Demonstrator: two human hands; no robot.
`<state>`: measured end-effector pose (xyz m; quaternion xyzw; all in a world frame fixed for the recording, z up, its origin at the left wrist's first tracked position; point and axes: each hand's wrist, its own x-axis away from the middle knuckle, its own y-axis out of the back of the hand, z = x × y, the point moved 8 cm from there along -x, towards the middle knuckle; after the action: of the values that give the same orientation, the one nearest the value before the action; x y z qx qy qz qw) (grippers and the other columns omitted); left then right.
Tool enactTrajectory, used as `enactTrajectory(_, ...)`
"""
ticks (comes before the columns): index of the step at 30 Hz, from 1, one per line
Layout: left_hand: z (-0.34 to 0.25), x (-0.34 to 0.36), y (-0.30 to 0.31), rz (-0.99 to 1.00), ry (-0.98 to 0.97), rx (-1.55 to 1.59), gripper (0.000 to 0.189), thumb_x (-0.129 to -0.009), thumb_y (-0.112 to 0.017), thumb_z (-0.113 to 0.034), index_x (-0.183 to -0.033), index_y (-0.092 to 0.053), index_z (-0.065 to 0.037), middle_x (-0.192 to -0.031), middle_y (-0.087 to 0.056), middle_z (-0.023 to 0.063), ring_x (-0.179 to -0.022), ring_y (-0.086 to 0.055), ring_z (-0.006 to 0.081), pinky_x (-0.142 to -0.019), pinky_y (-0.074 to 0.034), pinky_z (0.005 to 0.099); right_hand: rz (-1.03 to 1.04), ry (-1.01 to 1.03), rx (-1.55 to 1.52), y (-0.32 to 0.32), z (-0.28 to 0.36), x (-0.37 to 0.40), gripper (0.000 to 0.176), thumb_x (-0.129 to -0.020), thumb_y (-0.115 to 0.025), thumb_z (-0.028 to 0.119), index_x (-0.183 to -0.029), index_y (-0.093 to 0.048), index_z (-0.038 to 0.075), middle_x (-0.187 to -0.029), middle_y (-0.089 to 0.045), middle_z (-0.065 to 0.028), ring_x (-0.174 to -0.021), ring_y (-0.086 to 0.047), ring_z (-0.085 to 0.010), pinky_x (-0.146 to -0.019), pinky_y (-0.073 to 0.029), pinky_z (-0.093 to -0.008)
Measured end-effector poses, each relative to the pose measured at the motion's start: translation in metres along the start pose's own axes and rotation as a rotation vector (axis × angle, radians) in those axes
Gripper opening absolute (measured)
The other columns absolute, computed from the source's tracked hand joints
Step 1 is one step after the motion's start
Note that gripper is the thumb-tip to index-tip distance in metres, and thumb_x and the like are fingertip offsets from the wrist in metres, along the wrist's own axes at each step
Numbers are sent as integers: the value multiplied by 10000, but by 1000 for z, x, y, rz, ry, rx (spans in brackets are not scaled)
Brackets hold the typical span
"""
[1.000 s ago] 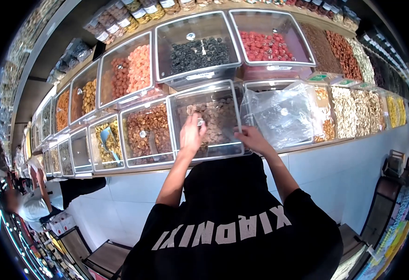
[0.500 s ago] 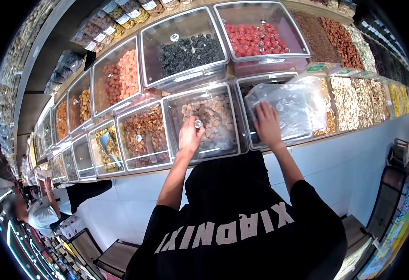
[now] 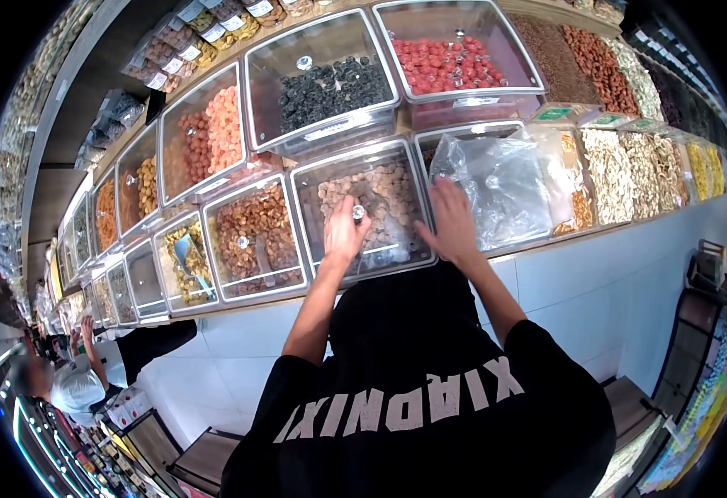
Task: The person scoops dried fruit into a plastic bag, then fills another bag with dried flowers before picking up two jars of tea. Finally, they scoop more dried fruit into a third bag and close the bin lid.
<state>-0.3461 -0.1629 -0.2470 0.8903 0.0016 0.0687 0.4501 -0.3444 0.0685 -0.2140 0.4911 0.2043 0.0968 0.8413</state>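
**Inspector:** State of the knob?

**Assistant:** The small metal knob (image 3: 352, 212) sits on the clear lid (image 3: 392, 241) of the bin (image 3: 362, 155) directly ahead of the person. The left hand (image 3: 345, 239) is pinched around it, fingertips closed on the knob, wrist low over the near edge of the lid.

**Inspector:** Contents of that bin?

**Assistant:** Pale tan round dried pieces (image 3: 388, 192), visible through the lid just beyond the left hand.

**Inspector:** The right hand?

**Assistant:** The right hand (image 3: 450, 222) lies flat, fingers extended and slightly apart, at the right edge of the same lid, where it meets a clear plastic bag (image 3: 504, 195). Whether the fingertips rest on the lid or on the bag, I cannot tell.

**Inspector:** Surroundings?

**Assistant:** The bag lies just right of the right hand, over the next bin. Left of the left hand is a bin of brown dried fruit (image 3: 255, 226), and further left a blue scoop (image 3: 182, 249) stands in yellow pieces. Beyond both hands, on the upper row, are dark fruit (image 3: 330, 83) and red fruit (image 3: 450, 62). Well below and left of the left hand, another person (image 3: 73, 386) stands at the counter.
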Motion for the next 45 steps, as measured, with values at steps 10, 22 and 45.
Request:
enactTrajectory(10,28,61,0,-109,-93,-405,741,-930,-558,-427,-1542,-301,-98,-1600,-190,255,-1487,-185,397,-1204,-147,503,172,95,123,-59,45,6,801,-890,-602,497,-1488,-364,20,-1538,-352,-205,-1459,-285,-339,-1187,-201,-508)
enactTrajectory(22,28,66,7,-177,-164,-354,683,-945,-555,-392,-1512,-361,-65,-1553,-296,263,-1446,-262,419,-1178,-188,526,-102,-143,60,-29,57,29,669,-851,-671,240,-1414,-433,-30,-1470,-413,-228,-1392,-372,-367,-1150,-270,-502)
enactTrajectory(45,-124,123,-62,13,-369,334,177,-936,-589,-94,-1059,-645,19,-1187,-594,212,-1090,-578,387,-968,-454,417,-133,-574,-328,45,-60,214,561,-864,-667,168,-1330,-434,-39,-1408,-416,-299,-1164,-538,-488,-978,-478,-477)
